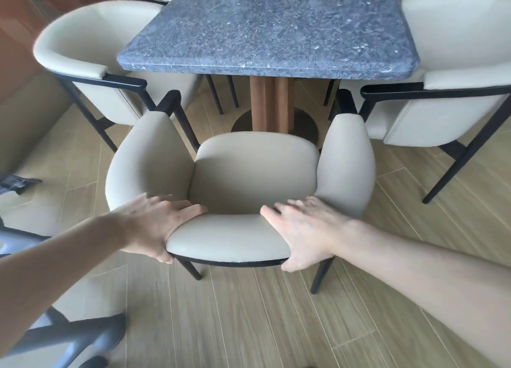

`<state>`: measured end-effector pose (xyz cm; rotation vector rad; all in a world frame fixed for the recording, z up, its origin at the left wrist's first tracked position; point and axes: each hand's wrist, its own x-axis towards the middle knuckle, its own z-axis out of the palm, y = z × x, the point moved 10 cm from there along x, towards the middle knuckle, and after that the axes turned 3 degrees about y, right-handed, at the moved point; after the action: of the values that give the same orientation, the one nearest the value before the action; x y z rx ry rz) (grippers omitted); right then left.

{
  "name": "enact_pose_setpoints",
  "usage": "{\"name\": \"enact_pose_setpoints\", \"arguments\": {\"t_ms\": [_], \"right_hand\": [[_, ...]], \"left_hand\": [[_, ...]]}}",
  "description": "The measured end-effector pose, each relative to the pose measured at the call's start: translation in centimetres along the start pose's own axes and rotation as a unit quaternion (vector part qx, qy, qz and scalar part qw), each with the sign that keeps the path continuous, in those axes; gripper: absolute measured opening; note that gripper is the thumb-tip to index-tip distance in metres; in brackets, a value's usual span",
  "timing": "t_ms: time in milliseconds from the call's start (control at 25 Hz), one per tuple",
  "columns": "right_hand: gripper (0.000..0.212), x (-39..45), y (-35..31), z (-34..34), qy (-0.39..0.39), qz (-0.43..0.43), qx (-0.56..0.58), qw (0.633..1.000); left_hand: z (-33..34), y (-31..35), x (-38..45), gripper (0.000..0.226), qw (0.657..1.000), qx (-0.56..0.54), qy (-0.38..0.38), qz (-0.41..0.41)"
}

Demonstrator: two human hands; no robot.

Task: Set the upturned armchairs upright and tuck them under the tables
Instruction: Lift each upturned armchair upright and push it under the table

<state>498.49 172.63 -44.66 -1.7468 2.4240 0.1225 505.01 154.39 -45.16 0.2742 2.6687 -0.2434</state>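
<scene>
A cream armchair [254,171] with black legs stands upright on the floor, facing the near edge of the grey stone table [265,27]. Its seat front lies short of the table edge, not under it. My left hand [154,223] grips the left part of the chair's backrest top, fingers curled over the inner side. On the right part of the same backrest my right hand [307,232] holds on, thumb under the black rim. The table rests on a wooden column [272,104] with a dark round base.
Upright cream armchairs stand at the table's left side [83,52] and right side [456,63], more at the far corners. Dark chair legs [74,337] lie blurred at the lower left. Light wood-plank floor [249,326] spreads below me.
</scene>
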Motion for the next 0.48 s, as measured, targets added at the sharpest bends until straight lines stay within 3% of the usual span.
{"name": "enact_pose_setpoints", "arguments": {"t_ms": [480], "right_hand": [[0.079, 4.4, 4.4, -1.1, 0.004, 0.030, -0.006, 1.000]], "left_hand": [[-2.6, -4.6, 5.3, 0.103, 0.999, 0.038, 0.001, 0.030]]}}
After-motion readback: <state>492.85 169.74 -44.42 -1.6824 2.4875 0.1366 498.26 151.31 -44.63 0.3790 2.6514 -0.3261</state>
